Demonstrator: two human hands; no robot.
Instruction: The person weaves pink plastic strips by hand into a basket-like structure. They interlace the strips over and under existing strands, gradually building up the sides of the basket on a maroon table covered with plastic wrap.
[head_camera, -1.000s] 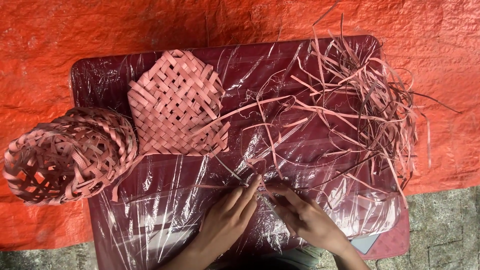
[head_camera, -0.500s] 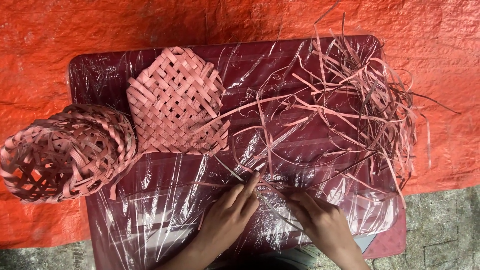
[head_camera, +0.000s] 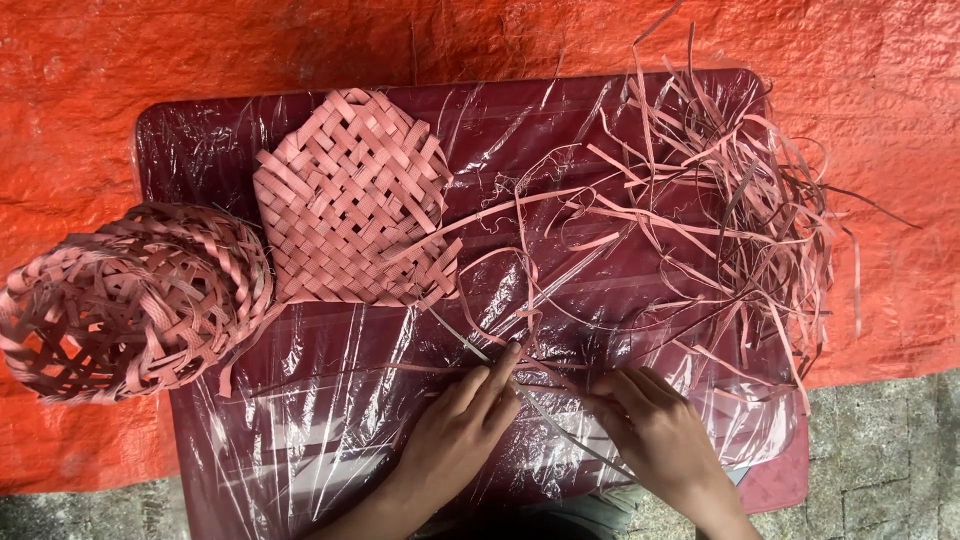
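Left hand (head_camera: 462, 432) lies palm down near the front edge of the table (head_camera: 170, 140), index finger stretched out and pressing a thin pink strip (head_camera: 520, 330) flat against the plastic film (head_camera: 330, 420); right hand (head_camera: 655, 430) sits just beside it, fingers curled together over the same crossing strips, but whether it pinches one cannot be told from above. The strip runs from under both hands up and back toward the woven mat (head_camera: 345, 200). Judged by its curl and thinness it should be very light, springy, flexible along its length yet prone to kink or split if folded sharply; best taken near the crossing point, flat between finger and thumb, not at the loose tip. The film looks slick and crinkled, so strips may slide on it. Mat: flat, roughly hexagonal, diagonal plaited weave, loose ends sticking out at its lower right. Basket (head_camera: 130, 300) on its side at the table's left edge, open lattice, rounded, overhanging the edge. Loose pile (head_camera: 740, 210) of tangled strips at right, some darker. Orange tarp (head_camera: 200, 50) beneath the table, coarse and wrinkled; grey paving at lower right
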